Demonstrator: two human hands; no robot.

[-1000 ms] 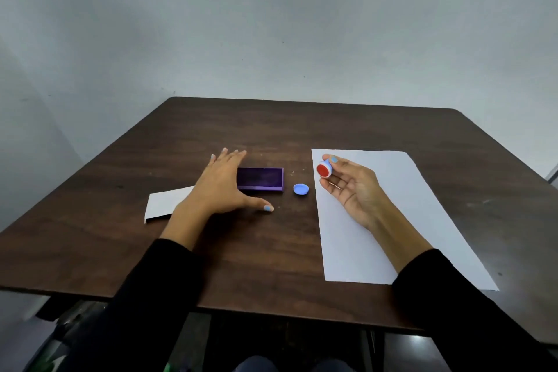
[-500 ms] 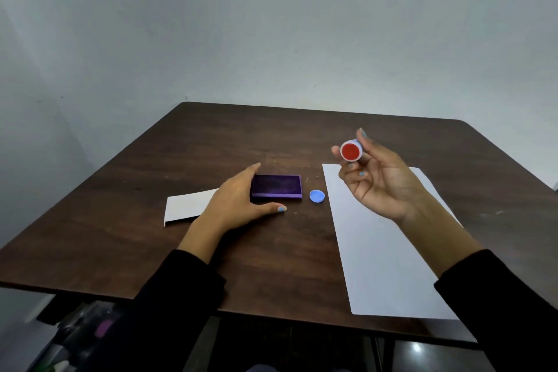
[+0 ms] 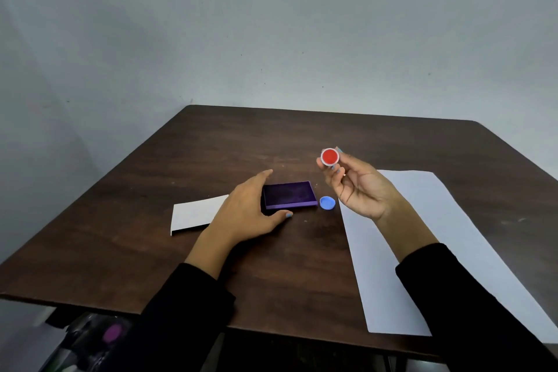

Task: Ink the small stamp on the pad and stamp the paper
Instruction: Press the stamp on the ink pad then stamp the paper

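Two hands are at work over a dark wooden worktop point(image 3: 302, 281). The small stamp point(image 3: 329, 156) is pinched between the fingers point(image 3: 342, 170) of the right hand point(image 3: 357, 190), lifted clear of the surface with its round red face turned toward the camera (apparently for a check of the face before inking). It is held above and at about 1 o'clock from the ink pad point(image 3: 289, 195), an open purple pad lying flat near the middle of the worktop.

The left hand point(image 3: 246, 211) is laid flat beside the pad at its 9 o'clock edge, fingers pressed loosely together and thumb stretched along the near side, gripping nothing; the pad is probably being steadied against sliding when the stamp is pressed in.

At the pad's 3 o'clock, just beside it, a small blue cap point(image 3: 327, 203) is set aside, presumably the stamp's cover. The white paper point(image 3: 422, 235) is spread at 3 o'clock, within easy reach of the right hand, unmarked where it can be seen. A white card point(image 3: 196, 214), perhaps the pad's lid, lies at 9 o'clock, partly under the left hand. Inking is judged not yet begun.
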